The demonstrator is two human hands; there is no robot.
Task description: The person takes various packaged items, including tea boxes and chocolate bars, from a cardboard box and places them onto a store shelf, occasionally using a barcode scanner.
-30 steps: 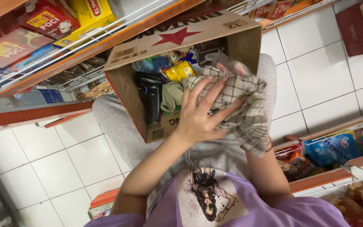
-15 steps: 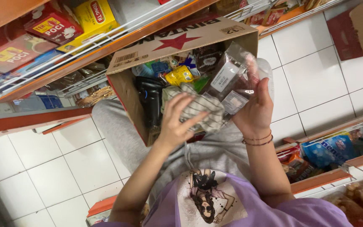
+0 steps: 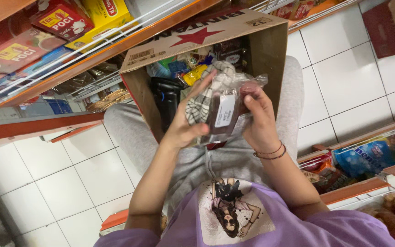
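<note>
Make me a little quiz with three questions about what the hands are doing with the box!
1. True or false: both hands hold one clear packet with a white label.
2. What lies against the left hand besides the packet? A) a checked cloth B) a spoon C) a bottle
3. Fill in: the cardboard box rests on the person's ____.

Key:
1. True; the right hand grips its other side.
2. A, the checked cloth.
3. Lap, on grey trousers.
</note>
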